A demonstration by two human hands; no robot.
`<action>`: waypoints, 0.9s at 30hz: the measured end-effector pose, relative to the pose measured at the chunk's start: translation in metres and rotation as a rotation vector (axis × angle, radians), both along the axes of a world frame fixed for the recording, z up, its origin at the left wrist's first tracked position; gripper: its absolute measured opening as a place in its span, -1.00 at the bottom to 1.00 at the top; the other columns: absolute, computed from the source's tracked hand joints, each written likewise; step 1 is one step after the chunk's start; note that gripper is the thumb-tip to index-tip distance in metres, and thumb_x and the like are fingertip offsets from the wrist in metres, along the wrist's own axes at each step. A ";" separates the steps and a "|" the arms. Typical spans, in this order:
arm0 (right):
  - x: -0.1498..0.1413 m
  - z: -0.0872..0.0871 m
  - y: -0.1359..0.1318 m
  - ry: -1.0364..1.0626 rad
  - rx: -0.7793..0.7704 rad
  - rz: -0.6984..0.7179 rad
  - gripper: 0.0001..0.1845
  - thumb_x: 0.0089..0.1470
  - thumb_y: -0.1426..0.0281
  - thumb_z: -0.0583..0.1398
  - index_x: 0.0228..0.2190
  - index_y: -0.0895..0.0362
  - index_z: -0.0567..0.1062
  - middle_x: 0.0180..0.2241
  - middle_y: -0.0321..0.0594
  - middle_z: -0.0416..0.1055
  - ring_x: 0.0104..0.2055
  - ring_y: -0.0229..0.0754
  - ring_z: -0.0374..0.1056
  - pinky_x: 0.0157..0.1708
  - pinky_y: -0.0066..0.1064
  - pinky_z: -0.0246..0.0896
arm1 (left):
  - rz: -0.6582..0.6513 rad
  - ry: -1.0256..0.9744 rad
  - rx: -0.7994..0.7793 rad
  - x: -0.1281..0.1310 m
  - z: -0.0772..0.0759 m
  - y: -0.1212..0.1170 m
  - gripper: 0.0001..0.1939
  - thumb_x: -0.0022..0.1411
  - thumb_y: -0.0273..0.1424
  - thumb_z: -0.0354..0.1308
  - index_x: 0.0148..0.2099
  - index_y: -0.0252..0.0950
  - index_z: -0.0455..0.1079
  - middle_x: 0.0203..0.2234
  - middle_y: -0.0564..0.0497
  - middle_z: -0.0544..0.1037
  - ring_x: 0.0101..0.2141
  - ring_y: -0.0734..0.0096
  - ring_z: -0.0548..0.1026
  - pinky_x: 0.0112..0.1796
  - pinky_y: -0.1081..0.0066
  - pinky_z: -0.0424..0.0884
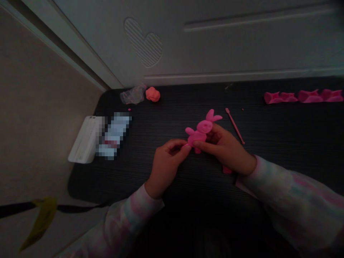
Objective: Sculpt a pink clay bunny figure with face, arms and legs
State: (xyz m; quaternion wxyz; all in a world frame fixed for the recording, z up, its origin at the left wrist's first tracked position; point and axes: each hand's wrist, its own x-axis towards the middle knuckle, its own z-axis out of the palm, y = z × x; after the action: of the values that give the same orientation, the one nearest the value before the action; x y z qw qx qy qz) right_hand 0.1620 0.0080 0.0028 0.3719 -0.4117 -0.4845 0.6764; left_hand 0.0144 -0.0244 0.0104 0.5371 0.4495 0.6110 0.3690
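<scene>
A pink clay rabbit figure [202, 129] with two ears and a stubby arm is held just above the dark table [172, 100]. My right hand [225, 148] grips its body from the right, fingers curled round it. My left hand [166, 163] pinches the figure's lower left edge with thumb and fingertips. A small pink clay scrap [227, 170] lies under my right wrist.
A thin pink sculpting stick [235, 126] lies right of the rabbit. An orange-red clay lump [153, 94] and a crumpled clear wrapper [132, 95] sit at the back left. Pink clay moulds [303, 96] line the back right. A white case [83, 139] rests on the left edge.
</scene>
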 end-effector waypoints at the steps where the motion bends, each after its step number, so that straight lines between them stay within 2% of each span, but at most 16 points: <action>1: 0.000 0.000 0.000 -0.007 0.000 -0.002 -0.69 -0.16 0.44 0.24 -0.28 0.08 0.34 -0.13 -0.24 0.40 -0.25 -0.24 0.39 -0.30 -0.39 0.33 | 0.000 -0.010 -0.002 0.000 0.000 0.000 -0.85 -0.01 -0.34 0.17 -0.35 -0.29 0.42 -0.54 0.09 0.47 -0.48 0.50 0.40 -0.38 0.47 0.31; 8: 0.000 0.003 -0.001 -0.012 -0.006 0.004 -0.70 -0.15 0.48 0.23 -0.29 0.10 0.34 -0.14 -0.25 0.41 -0.22 -0.23 0.38 -0.35 -0.43 0.34 | 0.001 0.022 0.020 0.000 -0.002 0.000 -0.86 0.00 -0.34 0.16 -0.36 -0.28 0.42 -0.51 0.08 0.46 -0.46 0.50 0.40 -0.36 0.46 0.30; 13: 0.001 0.002 -0.001 -0.016 -0.001 0.005 -0.71 -0.15 0.45 0.23 -0.30 0.08 0.34 -0.14 -0.25 0.41 -0.29 -0.25 0.40 -0.34 -0.41 0.34 | 0.017 0.044 0.036 0.002 -0.002 0.000 -0.88 -0.01 -0.35 0.16 -0.38 -0.28 0.42 -0.49 0.07 0.47 -0.45 0.49 0.40 -0.34 0.45 0.30; 16: 0.001 0.001 0.000 -0.015 -0.016 -0.008 -0.71 -0.16 0.46 0.24 -0.30 0.08 0.34 -0.16 -0.26 0.42 -0.32 -0.27 0.40 -0.31 -0.40 0.34 | 0.037 -0.045 0.027 0.002 -0.003 0.000 -0.85 0.00 -0.34 0.16 -0.35 -0.28 0.41 -0.46 0.07 0.48 -0.48 0.53 0.39 -0.37 0.47 0.31; 20: 0.000 0.001 0.001 0.023 -0.030 -0.022 -0.73 -0.14 0.48 0.22 -0.31 0.07 0.35 -0.18 -0.29 0.43 -0.24 -0.27 0.39 -0.24 -0.42 0.32 | 0.073 -0.187 0.009 0.002 -0.005 0.000 -0.83 0.00 -0.35 0.16 -0.30 -0.27 0.40 -0.44 0.09 0.48 -0.50 0.58 0.37 -0.40 0.51 0.31; 27: 0.001 0.003 0.001 -0.012 -0.033 -0.029 -0.68 -0.15 0.50 0.23 -0.27 0.09 0.36 -0.14 -0.26 0.41 -0.15 -0.24 0.35 -0.17 -0.40 0.30 | 0.060 -0.044 -0.015 0.004 0.000 0.001 -0.91 -0.02 -0.38 0.18 -0.41 -0.29 0.41 -0.55 0.12 0.46 -0.53 0.58 0.36 -0.40 0.51 0.29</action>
State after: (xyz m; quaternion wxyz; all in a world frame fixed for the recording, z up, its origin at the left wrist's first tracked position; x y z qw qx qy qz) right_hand 0.1626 0.0092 0.0056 0.3723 -0.4286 -0.4694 0.6762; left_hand 0.0180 -0.0234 0.0105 0.5425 0.4186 0.6151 0.3901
